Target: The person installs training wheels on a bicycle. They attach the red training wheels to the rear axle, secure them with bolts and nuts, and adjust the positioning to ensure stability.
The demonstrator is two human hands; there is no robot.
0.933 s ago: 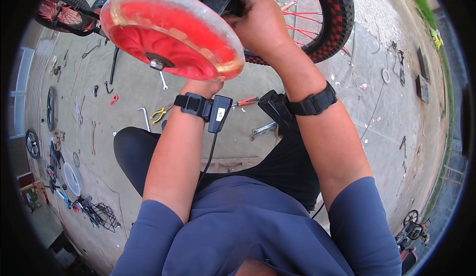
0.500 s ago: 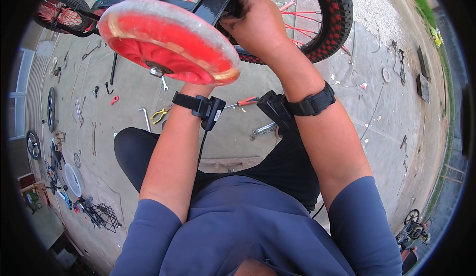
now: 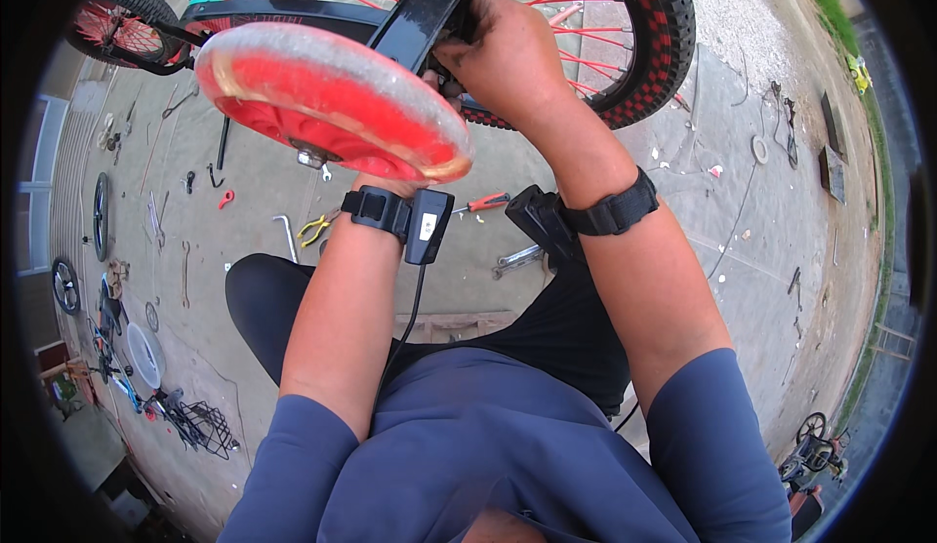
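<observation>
Concrete floor [image 3: 683, 123] spreads under the person, outdoors, strewn with tools: yellow pliers [image 3: 314, 228], a red-handled screwdriver [image 3: 488, 201], wrenches and loose wheels along the left edge. A bicycle wheel [image 3: 625, 45] with red spokes and a black-and-red tyre stands just ahead. The red disc wheel [image 3: 332, 104], with its clear rim, is held tilted in front of the chest. The right hand [image 3: 508, 55] has its grip closed around the black bracket [image 3: 420, 21] at the disc's upper edge. The left hand [image 3: 390, 184] is hidden beneath the disc, so its grip cannot be told. Open floor lies to the right; a grass strip [image 3: 830, 16] borders the far right edge.
</observation>
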